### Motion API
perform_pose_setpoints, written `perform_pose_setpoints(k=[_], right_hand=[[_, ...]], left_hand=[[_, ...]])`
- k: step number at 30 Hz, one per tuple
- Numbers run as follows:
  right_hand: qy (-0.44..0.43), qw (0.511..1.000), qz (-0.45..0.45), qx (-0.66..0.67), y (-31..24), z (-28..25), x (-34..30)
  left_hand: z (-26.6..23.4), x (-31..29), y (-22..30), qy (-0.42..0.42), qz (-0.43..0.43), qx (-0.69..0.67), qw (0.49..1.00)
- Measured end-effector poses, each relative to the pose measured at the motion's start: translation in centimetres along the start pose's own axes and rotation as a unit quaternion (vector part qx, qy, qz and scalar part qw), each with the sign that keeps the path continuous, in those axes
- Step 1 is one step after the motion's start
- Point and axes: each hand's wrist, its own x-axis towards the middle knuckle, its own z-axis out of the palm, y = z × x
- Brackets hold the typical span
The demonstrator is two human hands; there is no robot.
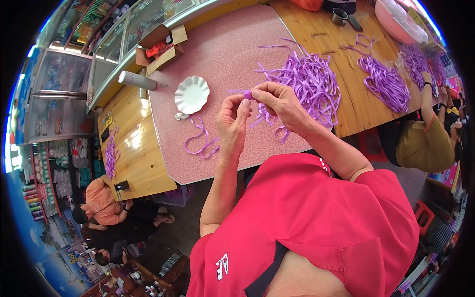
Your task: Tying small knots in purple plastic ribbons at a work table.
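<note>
Between my fingertips is a small rolled or folded bit of purple ribbon (pixel 248 94), held above the pink speckled mat. My left hand (pixel 232 115) pinches it from the left, and my right hand (pixel 278 101) grips its upper right side. A short ribbon end sticks out to the left. Just right of my hands lies a big tangled heap of purple ribbons (pixel 316 86). One loose ribbon strip (pixel 194 148) curls on the mat left of my left wrist. Farther left sits a white scalloped dish (pixel 192 95). The exact fold of the piece is hidden by my fingers.
An opened cardboard box (pixel 162 49) and a grey cylinder (pixel 137 80) stand at the back left. More ribbon piles (pixel 386 86) lie on the wooden table to the right, near a metal mug (pixel 339 17) and a pink basin (pixel 396 22). Other people sit at both sides.
</note>
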Motion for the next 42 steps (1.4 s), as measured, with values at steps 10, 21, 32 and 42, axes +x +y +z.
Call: perform_pose_setpoints(k=[10,21,32,42], right_hand=[[-0.024,0.999,-0.027,0.019,-0.1,0.4,-0.3],[-0.053,0.998,-0.027,0.025,0.0,0.3,-0.1],[-0.068,0.987,-0.066,-0.133,1.7,-3.0,2.0],[-0.133,0.991,0.012,0.007,-0.8,0.0,0.9]], left_hand=[[0.0,0.0,0.1,0.001,0.013,-0.002,1.0],[0.1,0.2,0.4,-0.007,-0.026,-0.106,0.994],[-1.3,0.4,0.5,0.049,0.069,-0.05,0.995],[-1.5,0.7,0.2,0.018,0.169,0.135,0.976]])
